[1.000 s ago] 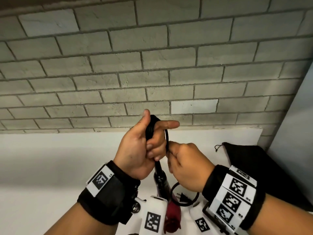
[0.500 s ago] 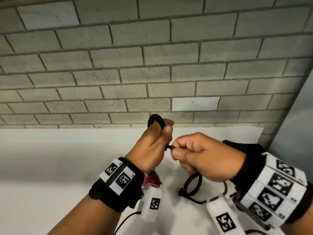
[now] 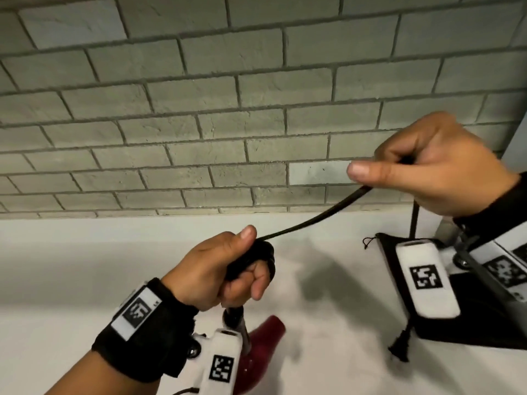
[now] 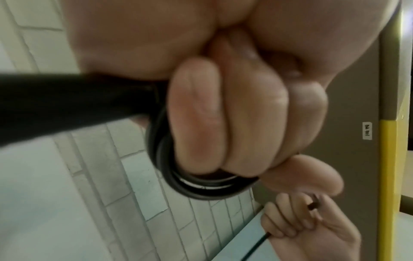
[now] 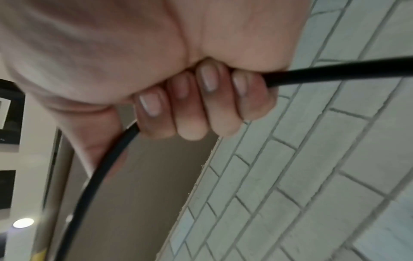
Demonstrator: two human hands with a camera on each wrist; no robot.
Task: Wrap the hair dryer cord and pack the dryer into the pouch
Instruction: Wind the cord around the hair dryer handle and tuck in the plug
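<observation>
My left hand (image 3: 245,269) grips the black handle of the dark red hair dryer (image 3: 263,349), with coils of black cord (image 4: 201,190) looped around its fingers. From the coils a taut stretch of the cord (image 3: 310,218) runs up and right to my right hand (image 3: 405,169), which holds it in a closed fist. In the right wrist view the cord (image 5: 335,74) passes through the curled fingers (image 5: 190,113). Below that hand the cord hangs down to the plug (image 3: 400,349), dangling just above the white table (image 3: 85,266). The black pouch (image 3: 479,317) lies flat at the right.
A grey brick wall (image 3: 199,109) rises right behind the table. A grey panel (image 3: 516,132) stands at the far right edge. The pouch's drawstring (image 3: 369,241) sticks out at its back corner.
My right hand has pulled away up and to the right, drawing the cord taut and lifting the plug off the table. My left hand dropped lower, keeping the coils and the dryer.
</observation>
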